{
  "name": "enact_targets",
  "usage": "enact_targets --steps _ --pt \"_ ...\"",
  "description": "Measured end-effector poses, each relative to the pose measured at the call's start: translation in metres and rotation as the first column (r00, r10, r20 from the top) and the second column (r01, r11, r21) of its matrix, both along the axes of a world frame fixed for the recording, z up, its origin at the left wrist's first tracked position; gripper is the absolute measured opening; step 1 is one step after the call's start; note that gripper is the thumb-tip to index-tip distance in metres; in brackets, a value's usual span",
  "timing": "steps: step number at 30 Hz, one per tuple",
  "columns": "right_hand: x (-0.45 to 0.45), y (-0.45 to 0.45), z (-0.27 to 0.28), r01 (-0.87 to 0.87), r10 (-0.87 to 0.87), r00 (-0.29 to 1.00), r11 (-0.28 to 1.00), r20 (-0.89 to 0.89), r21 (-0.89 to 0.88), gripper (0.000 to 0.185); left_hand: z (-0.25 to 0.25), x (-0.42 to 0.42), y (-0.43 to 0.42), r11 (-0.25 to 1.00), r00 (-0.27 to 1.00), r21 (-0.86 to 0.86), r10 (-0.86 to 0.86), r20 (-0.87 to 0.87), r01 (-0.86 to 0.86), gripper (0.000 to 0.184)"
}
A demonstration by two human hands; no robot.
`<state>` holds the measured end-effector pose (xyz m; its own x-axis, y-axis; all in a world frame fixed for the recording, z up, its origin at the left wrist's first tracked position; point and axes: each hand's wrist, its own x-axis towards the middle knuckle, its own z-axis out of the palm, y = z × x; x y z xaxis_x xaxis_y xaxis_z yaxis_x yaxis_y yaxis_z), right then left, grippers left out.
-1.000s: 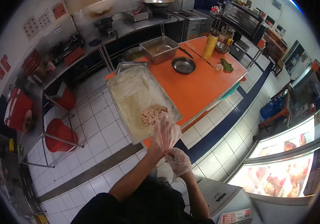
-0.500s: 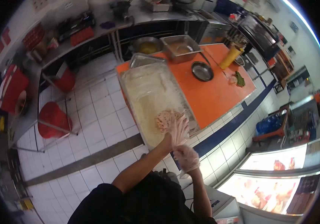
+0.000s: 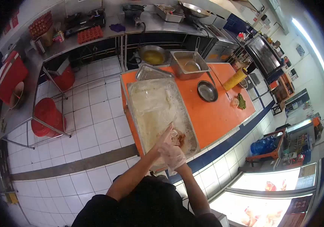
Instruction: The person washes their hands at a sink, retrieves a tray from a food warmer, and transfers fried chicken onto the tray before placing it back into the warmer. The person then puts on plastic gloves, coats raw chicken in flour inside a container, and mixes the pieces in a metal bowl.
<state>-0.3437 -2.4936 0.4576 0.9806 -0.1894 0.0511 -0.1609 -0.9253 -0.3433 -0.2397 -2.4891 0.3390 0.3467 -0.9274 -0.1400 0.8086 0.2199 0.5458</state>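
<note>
Over the near end of a large metal tray [image 3: 192,128], my two hands meet in clear plastic gloves. My left hand [image 3: 164,140] points forward with its fingers stretched out, holding nothing. Closed against its side near the wrist, my right hand [image 3: 174,156] grips the thin plastic glove of the left hand; its fingertips are partly hidden. Just beyond the fingers, a reddish-brown lump of what looks like raw meat [image 3: 180,139] lies in the tray, partly covered by my hands. Pale flour-like powder [image 3: 150,113] coats the tray bottom, and a clear sheet or lid lies at its far end.
On the orange table [image 3: 211,121] stand a deep steel pan [image 3: 190,66] with liquid, a black bowl [image 3: 207,90], a yellow bottle [image 3: 235,78] and some green leaves [image 3: 241,101]. A wok of oil [image 3: 153,55] sits behind. A lit display case [image 3: 264,196] stands at right.
My hands have come closer together, with my right hand moving from the loose cuff up onto my left hand. The glove sits closer on the left fingers. The view has shifted.
</note>
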Motion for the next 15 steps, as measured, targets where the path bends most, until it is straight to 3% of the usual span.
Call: enact_targets --steps 2,3,4,5,7,8,9,11,12,13,14,15 --pt "-0.001 0.005 -0.009 -0.255 0.289 0.956 0.904 0.052 -0.345 0.024 0.018 0.006 0.004 0.998 0.997 -0.01 0.065 0.052 -0.064 0.084" --pt "0.0 0.002 -0.005 -0.248 0.284 0.957 0.907 0.059 -0.34 0.024 0.025 0.011 0.001 0.991 0.986 -0.038 0.132 0.101 -0.128 0.09" --pt "0.004 -0.003 0.001 -0.104 0.106 0.994 0.993 0.034 -0.05 0.025 0.015 0.017 -0.005 0.991 0.986 -0.032 0.129 0.108 -0.127 0.09" --pt "0.007 -0.006 0.002 0.063 -0.054 0.998 0.969 -0.045 0.24 0.027 -0.001 0.025 -0.01 0.996 0.971 -0.001 0.084 0.222 -0.085 0.086" --pt "0.004 -0.009 -0.009 -0.02 0.008 0.999 0.948 0.039 0.319 0.025 -0.036 0.041 -0.02 0.997 0.906 0.077 -0.017 0.423 -0.017 0.078" --pt "0.0 -0.012 -0.016 -0.095 0.052 0.991 0.92 0.123 0.38 0.023 -0.044 0.038 -0.027 0.992 0.932 0.113 0.008 0.363 -0.053 0.079" --pt "-0.002 -0.009 -0.012 -0.091 0.051 0.993 0.914 0.11 0.395 0.023 -0.011 0.037 -0.028 0.984 0.981 0.15 0.067 0.181 -0.095 0.08" --pt "-0.001 -0.003 0.005 -0.209 0.153 0.954 0.956 0.257 0.207 0.022 0.039 0.037 -0.027 0.971 0.986 0.194 0.156 -0.064 -0.141 0.082" --pt "-0.003 -0.013 0.005 -0.044 -0.005 0.988 0.948 0.152 0.314 0.029 0.052 0.037 -0.027 0.972 0.976 0.172 0.183 -0.121 -0.161 0.083" --pt "-0.004 -0.026 0.011 -0.06 0.01 0.989 0.94 0.15 0.336 0.029 0.054 0.036 -0.025 0.973 0.966 0.135 0.205 -0.155 -0.184 0.086" --pt "-0.004 -0.043 0.019 0.202 -0.199 0.979 0.894 -0.049 0.401 0.034 0.055 0.034 -0.024 0.973 0.956 0.099 0.223 -0.19 -0.208 0.088" --pt "-0.003 -0.057 0.021 0.449 -0.372 0.892 0.797 -0.259 0.404 0.038 0.052 0.032 -0.022 0.969 0.936 0.002 0.24 -0.258 -0.247 0.094"
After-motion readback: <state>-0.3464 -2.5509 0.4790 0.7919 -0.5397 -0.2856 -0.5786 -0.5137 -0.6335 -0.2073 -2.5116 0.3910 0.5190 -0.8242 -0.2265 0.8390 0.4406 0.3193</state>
